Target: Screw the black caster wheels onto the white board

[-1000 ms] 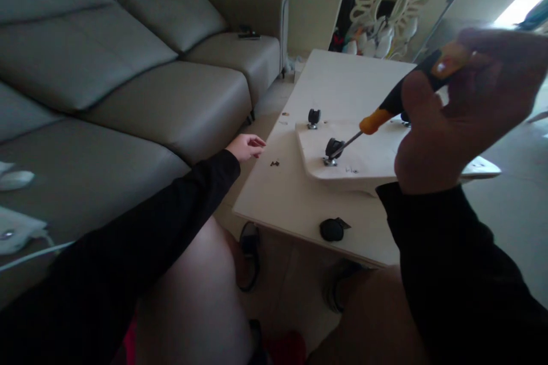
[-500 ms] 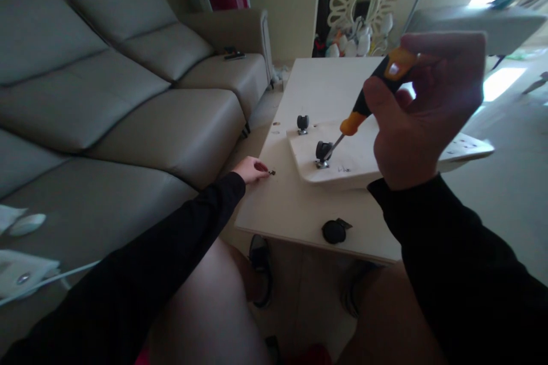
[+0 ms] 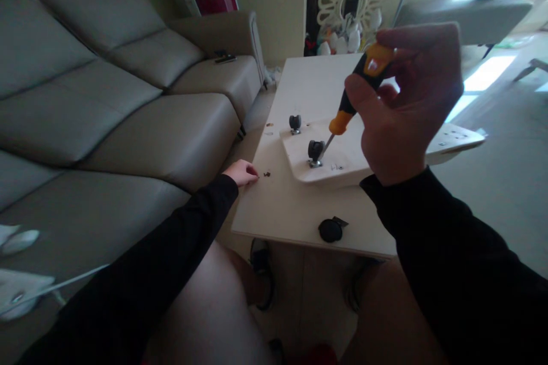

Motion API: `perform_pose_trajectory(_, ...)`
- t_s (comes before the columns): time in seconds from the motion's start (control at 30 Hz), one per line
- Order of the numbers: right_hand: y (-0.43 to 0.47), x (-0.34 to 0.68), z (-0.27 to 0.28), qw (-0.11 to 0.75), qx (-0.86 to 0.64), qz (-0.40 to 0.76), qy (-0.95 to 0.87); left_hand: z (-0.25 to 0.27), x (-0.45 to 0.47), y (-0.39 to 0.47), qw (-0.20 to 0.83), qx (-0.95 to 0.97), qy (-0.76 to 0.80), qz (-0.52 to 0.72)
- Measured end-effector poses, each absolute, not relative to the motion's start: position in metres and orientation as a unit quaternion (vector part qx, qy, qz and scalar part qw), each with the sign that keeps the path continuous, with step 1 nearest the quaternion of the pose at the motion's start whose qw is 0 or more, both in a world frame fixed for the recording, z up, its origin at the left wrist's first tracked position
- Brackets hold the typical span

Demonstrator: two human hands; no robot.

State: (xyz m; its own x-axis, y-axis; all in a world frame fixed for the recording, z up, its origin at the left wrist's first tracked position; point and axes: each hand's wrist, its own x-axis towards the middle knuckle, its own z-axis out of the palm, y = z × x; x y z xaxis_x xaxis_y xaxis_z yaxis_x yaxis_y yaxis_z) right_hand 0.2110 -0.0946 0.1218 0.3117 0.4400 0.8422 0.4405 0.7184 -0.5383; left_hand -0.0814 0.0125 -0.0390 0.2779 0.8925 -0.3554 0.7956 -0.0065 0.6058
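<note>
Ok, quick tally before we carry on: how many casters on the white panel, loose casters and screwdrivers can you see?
Casters on the white panel: 2 (near one, far one)
Loose caster: 1
Screwdriver: 1
Visible total: 4; anything behind the right hand is hidden.

A: Specify the supporting surface.
B: Flat, pale table [image 3: 278, 205] with a straight near edge.
A: List items resting directly on it.
B: White panel [image 3: 347, 151], toward the right. Black caster [image 3: 330, 230], by the near edge, apart from the panel. Dark pieces [image 3: 267, 174], left of the panel, too small to identify.
</note>
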Motion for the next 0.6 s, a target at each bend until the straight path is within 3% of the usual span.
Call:
perform_pose_trajectory(0.27, -0.099, 0.204, 0.123, 0.711, -0.382, -0.010, -0.591, -0.030, -0.084, 0.009, 0.329, 0.765, 0.554, -0.007)
perform_pose_trajectory(0.6, -0.106, 0.198, 0.128, 0.691, -0.411, -0.007, -0.595, -0.012, -0.061, -0.003, 0.490, 0.742, 0.448, 0.092)
